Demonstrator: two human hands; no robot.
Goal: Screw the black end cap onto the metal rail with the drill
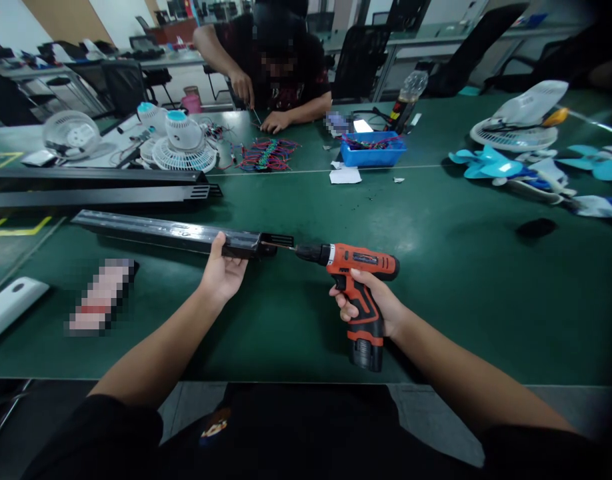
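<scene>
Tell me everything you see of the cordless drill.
The cordless drill has an orange and black casing that looks like plastic, a black chuck with a pale collar behind it, a trigger, and a black battery pack below the grip. The right hand holds its handle over the green table. Its nose points left, a thin bit toward the long black bar's end; contact is unclear.

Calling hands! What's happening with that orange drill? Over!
Left hand gripping long black metal-looking bar. Right hand gripping orange-and-black pistol-shaped drill, bit at bar's end, contact unclear. Blue plastic tray farther back, not in the way.
</scene>
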